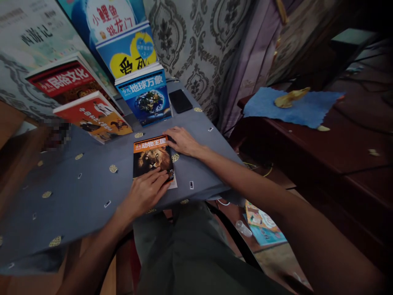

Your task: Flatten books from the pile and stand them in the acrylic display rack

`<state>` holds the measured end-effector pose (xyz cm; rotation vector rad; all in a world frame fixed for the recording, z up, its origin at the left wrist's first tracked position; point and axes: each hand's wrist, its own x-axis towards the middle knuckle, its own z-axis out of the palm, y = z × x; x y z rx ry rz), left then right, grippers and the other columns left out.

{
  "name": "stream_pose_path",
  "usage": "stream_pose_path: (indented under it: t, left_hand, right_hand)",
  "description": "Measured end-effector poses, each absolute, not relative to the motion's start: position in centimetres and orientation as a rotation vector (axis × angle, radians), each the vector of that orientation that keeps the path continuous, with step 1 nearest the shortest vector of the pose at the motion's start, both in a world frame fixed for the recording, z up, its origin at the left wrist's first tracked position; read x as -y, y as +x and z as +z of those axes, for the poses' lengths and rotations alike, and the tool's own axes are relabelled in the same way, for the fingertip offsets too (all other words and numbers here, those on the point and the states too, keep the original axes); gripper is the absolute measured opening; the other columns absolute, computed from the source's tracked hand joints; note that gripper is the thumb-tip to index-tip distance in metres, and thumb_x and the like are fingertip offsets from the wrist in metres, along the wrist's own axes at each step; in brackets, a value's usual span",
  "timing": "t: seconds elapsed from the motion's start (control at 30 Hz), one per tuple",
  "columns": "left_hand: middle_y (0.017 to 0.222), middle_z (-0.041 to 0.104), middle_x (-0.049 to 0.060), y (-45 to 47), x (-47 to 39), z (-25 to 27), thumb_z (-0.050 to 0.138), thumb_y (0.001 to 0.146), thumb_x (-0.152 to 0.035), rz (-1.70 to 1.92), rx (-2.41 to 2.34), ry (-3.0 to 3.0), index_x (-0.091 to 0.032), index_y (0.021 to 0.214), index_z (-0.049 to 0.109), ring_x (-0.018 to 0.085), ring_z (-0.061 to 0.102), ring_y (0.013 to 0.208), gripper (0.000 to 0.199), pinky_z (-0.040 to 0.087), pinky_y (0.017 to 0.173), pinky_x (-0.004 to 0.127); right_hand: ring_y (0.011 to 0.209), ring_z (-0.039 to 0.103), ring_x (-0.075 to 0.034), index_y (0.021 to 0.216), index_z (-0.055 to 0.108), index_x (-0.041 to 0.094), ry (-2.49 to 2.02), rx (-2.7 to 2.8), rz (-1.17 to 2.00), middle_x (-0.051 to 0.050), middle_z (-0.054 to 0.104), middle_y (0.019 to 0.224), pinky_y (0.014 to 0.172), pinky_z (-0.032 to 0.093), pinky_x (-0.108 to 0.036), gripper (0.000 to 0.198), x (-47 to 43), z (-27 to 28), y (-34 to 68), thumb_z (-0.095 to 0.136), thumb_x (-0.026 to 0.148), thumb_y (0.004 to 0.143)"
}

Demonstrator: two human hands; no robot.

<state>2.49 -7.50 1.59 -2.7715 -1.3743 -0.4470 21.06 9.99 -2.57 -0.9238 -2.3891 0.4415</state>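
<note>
A book with a lion on its black and orange cover (pixel 150 159) lies on the grey-blue tablecloth (pixel 92 184) in front of me. My left hand (pixel 150 186) rests on its lower part, fingers stretched out over the cover. At its upper right corner is my right hand (pixel 183 141), fingers extended and touching the edge. Behind the lion book stands a blue book with a globe on it (pixel 150 100). An orange book with painted figures (pixel 95 119) stands to the left of that, in front of a red book (pixel 63 80).
More picture books, a yellow-and-blue one (pixel 129 49) among them, stand against the patterned wall covering (pixel 196 49). A black phone (pixel 180 101) lies near the table's right edge. To the right, a dark red table (pixel 294 143) bears a blue cloth (pixel 264 104). Books (pixel 265 225) and a clear cup (pixel 243 228) lie on the floor.
</note>
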Motion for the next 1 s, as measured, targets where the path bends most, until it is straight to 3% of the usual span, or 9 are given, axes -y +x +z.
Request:
stream_pose_path:
  t: [0.33,0.67,0.87,1.0]
  left_hand:
    - [0.120,0.075,0.007,2.5,7.1,2.5,0.043,0.103,-0.029,-0.488,1.476,-2.861,-0.020,0.120,0.070,0.022,0.069,0.116,0.034,0.057,0.101,0.039]
    - [0.125,0.072,0.011,2.7,8.1,1.7,0.048,0.101,-0.031,-0.438,1.365,-2.797,-0.016,0.123,0.068,0.027,0.063,0.125,0.033,0.056,0.101,0.047]
    - [0.144,0.059,0.012,2.3,9.6,0.3,0.049,0.099,-0.026,-0.449,1.369,-2.805,-0.020,0.140,0.056,0.027,0.045,0.143,0.041,0.046,0.113,0.051]
    - [0.147,0.056,0.012,2.2,10.4,-0.2,0.047,0.099,-0.022,-0.463,1.349,-2.811,-0.021,0.138,0.056,0.028,0.044,0.144,0.040,0.040,0.117,0.056]
  right_hand:
    - [0.119,0.055,-0.029,0.122,0.065,0.017,-0.811,2.356,0.481,-0.012,0.068,0.123,0.102,0.043,-0.044,0.030,-9.3,-2.5,20.9,0.055,0.024,0.094]
    - [0.118,0.059,-0.027,0.118,0.068,0.018,-0.821,2.366,0.533,-0.011,0.070,0.120,0.103,0.044,-0.046,0.028,-6.6,-1.8,21.5,0.052,0.019,0.095]
    - [0.125,0.060,-0.025,0.121,0.069,0.024,-0.740,2.403,0.573,-0.007,0.071,0.125,0.109,0.044,-0.050,0.031,-2.1,-1.5,23.5,0.051,0.019,0.096]
    - [0.129,0.059,-0.023,0.126,0.067,0.027,-0.616,2.438,0.569,-0.005,0.071,0.130,0.113,0.042,-0.053,0.034,2.4,-2.1,25.2,0.051,0.021,0.098]
